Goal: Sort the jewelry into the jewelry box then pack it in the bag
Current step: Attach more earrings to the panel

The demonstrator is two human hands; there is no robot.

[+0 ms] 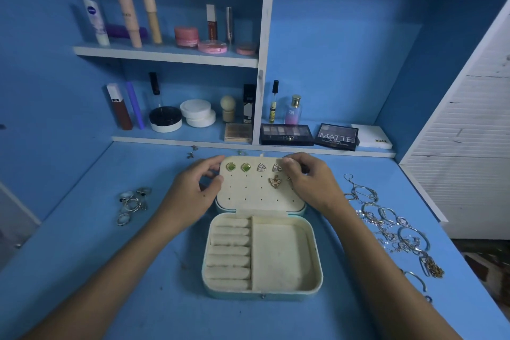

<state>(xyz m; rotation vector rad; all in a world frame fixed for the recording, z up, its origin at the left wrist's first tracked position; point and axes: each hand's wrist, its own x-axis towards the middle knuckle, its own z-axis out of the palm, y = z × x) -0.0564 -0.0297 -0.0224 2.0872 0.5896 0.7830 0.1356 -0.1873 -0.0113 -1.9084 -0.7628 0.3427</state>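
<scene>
A blue vanity desk point(82, 270) sits below shelves of cosmetics point(165, 33). Rings point(133, 203) lie at the left. The left hand point(193, 190) pinches the left edge of the open jewelry box point(262, 243) lid, which holds earrings point(245, 167). The right hand point(311, 182) curls over the lid's right corner. Bracelets and chains point(397, 229) lie on the right.

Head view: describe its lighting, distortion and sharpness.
Head view: dim with a blue cast; wide-angle bending bows the shelf divider and shelf edges; the jewelry box and green earrings are fairly sharp, while the chain pile at right and the rings at left are soft; no strong glare.
</scene>
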